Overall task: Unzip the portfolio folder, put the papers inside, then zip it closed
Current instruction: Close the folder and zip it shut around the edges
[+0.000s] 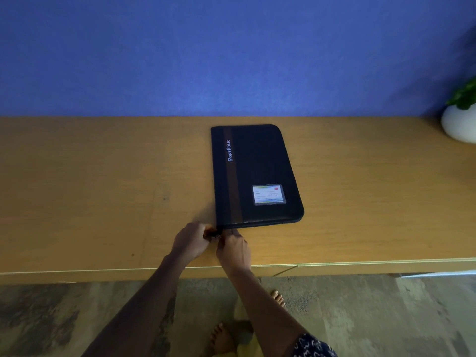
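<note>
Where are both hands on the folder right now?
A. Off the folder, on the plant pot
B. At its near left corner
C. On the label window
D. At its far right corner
B: the left hand and right hand meet at the near left corner of the closed folder, pinching at the small zip pull there.

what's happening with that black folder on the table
A person stands at a wooden table with both hands at the near left corner of a closed black portfolio folder. The left hand and right hand are pinched together around the zipper pull at that corner. The folder lies flat and looks shut. No papers are visible on the table. A white pot with a plant sits at the far right.
</note>
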{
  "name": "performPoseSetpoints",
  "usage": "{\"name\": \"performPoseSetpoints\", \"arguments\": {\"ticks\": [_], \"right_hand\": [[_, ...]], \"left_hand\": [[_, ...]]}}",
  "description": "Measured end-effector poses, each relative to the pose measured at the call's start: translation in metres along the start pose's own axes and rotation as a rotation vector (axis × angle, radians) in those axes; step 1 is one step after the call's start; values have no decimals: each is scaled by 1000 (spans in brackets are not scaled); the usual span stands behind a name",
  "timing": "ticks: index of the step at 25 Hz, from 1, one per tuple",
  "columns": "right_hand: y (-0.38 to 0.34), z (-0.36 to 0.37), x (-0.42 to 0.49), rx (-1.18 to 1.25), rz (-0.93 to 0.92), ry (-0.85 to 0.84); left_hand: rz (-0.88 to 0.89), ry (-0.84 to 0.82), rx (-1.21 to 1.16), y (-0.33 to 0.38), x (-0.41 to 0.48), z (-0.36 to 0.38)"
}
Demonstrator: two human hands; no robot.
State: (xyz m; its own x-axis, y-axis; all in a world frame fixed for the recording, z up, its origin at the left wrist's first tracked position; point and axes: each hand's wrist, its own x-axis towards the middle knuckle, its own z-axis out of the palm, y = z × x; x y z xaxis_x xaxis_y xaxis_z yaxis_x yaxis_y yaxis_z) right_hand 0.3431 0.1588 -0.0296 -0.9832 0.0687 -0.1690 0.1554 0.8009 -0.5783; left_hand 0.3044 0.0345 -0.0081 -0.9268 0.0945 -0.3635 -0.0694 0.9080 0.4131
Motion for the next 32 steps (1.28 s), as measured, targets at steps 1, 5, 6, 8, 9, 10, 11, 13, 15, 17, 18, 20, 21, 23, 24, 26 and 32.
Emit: {"name": "performPoseSetpoints", "arguments": {"ticks": [1, 5, 6, 8, 9, 10, 11, 13, 15, 17, 18, 20, 21, 23, 24, 26, 32], "right_hand": [[3, -2, -1, 3, -17, 21], [19, -17, -3, 23, -89, 108], [25, -22, -4, 36, -73, 122], [47, -37, -4, 86, 87, 143], [65, -49, -2, 90, 188, 176], [87, -63, 0, 76, 264, 224], [110, -78, 3, 42, 303, 264], [143, -107, 11, -42, 277, 278], [157, -120, 20, -84, 204, 255], [160, -119, 24, -58, 176, 248], [161, -117, 24, -33, 174, 243], [165, -114, 24, 26, 181, 232], [166, -114, 24, 54, 184, 235], [167, -113, 21, 89, 167, 247], [168, -112, 19, 97, 148, 251], [168, -109, 13, 119, 102, 242], [169, -107, 9, 146, -17, 211]], "left_hand": [[8, 13, 22, -1, 0, 0], [58, 14, 41, 9, 0, 0], [70, 10, 47, 12, -1, 0], [73, 28, 80, 9, -3, 0], [58, 50, 95, 3, -3, -1], [35, 66, 106, -5, -5, -3], [17, 75, 115, -13, -6, -5], [27, 53, 169, -23, -8, -8], [81, 51, 307, -15, -8, -7], [147, 128, 416, 5, -5, 1], [207, 166, 424, 21, -4, 5], [383, 185, 380, 65, 2, 22], [457, 177, 366, 89, 5, 34], [523, 139, 417, 135, 15, 58], [534, 114, 476, 154, 19, 66], [558, 55, 617, 169, 27, 76], [767, 89, 787, 127, 20, 71]]}}
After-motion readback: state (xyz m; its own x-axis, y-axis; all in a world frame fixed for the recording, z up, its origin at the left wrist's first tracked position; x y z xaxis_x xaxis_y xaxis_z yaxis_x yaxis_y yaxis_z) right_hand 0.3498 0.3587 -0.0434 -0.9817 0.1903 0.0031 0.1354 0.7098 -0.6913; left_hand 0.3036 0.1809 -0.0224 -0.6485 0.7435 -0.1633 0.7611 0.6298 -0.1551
